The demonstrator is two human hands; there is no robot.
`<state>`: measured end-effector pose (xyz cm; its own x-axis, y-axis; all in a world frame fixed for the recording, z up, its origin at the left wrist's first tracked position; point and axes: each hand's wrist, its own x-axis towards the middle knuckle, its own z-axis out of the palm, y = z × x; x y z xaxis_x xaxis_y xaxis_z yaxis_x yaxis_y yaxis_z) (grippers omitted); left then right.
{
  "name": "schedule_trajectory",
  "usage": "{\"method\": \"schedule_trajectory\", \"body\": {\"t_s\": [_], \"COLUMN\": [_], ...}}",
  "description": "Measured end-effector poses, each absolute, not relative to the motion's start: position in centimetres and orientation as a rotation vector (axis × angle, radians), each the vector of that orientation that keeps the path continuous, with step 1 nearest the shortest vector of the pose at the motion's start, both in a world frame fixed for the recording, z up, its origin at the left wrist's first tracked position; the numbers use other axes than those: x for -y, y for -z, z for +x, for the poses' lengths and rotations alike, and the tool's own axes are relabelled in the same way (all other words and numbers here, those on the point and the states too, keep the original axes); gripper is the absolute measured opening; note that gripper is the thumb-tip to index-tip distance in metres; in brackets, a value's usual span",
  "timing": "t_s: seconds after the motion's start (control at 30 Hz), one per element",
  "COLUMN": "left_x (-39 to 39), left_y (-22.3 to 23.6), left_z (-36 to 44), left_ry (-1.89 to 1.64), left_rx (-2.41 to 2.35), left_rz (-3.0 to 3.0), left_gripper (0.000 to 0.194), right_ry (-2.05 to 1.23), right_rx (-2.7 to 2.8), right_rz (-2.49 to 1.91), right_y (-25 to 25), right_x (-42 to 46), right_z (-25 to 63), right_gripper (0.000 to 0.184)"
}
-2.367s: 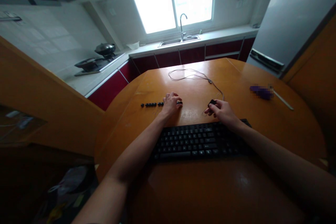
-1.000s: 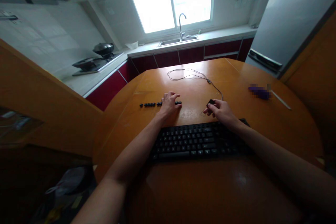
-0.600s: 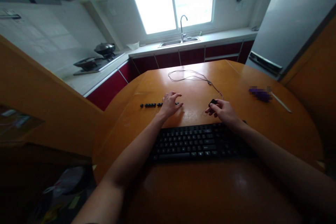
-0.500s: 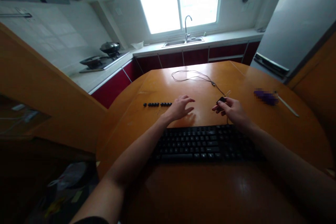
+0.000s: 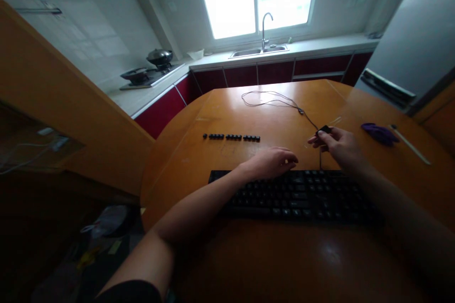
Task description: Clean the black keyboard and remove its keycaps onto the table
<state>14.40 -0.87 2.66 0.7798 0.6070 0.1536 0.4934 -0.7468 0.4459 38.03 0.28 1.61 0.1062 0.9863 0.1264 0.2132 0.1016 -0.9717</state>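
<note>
A black keyboard lies across the table in front of me. My left hand is over its back edge, fingers loosely bent and thumb a little apart, with nothing visible in them. Behind the keyboard's right half, my right hand pinches a small black keycap puller between thumb and fingers. Thin pale wire loops stick out from it. To the left, several black keycaps lie in a row, a single one at the far left and then short groups.
A thin cable loops over the back of the wooden table. On the right lie a purple cloth-like item and a pale strip. Beyond are a counter with a sink, a stove with pans and a fridge.
My left hand has moved right, away from the keycap row to the keyboard's back edge, its fingers bending. My right hand still holds the keycap puller. The view has shifted slightly.
</note>
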Motion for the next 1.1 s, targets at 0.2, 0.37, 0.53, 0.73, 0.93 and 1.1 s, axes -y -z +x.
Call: {"method": "schedule_trajectory", "body": {"t_s": [0.2, 0.37, 0.53, 0.73, 0.93, 1.1], "left_x": [-0.8, -1.9, -1.8, -1.7, -1.5, -1.2], "left_y": [0.3, 1.2, 1.1, 1.1, 1.1, 0.8], "left_z": [14.5, 14.3, 14.4, 14.4, 14.4, 14.6], "left_ry": [-0.695, -0.756, -0.729, -0.710, -0.664, -0.660], "left_rx": [-1.031, -1.161, -1.137, -1.099, -1.066, -1.051], "left_rz": [2.323, 2.063, 2.055, 2.064, 2.092, 2.083], "left_gripper": [0.023, 0.023, 0.022, 0.022, 0.024, 0.022], "right_ry": [-0.842, -0.759, -0.807, -0.887, -0.936, -0.762], "right_rx": [1.333, 1.547, 1.810, 2.086, 2.219, 2.354], "right_rz": [-1.335, -1.285, -1.173, -1.090, -1.060, -1.008], "right_y": [-1.7, -3.4, -5.7, -4.4, -2.4, -2.5], "right_x": [-0.8, -0.8, 0.1, 1.3, 2.3, 3.2], "right_z": [38.7, 39.9, 40.4, 39.2, 39.3, 39.2], "right_gripper": [0.029, 0.029, 0.021, 0.013, 0.016, 0.017]}}
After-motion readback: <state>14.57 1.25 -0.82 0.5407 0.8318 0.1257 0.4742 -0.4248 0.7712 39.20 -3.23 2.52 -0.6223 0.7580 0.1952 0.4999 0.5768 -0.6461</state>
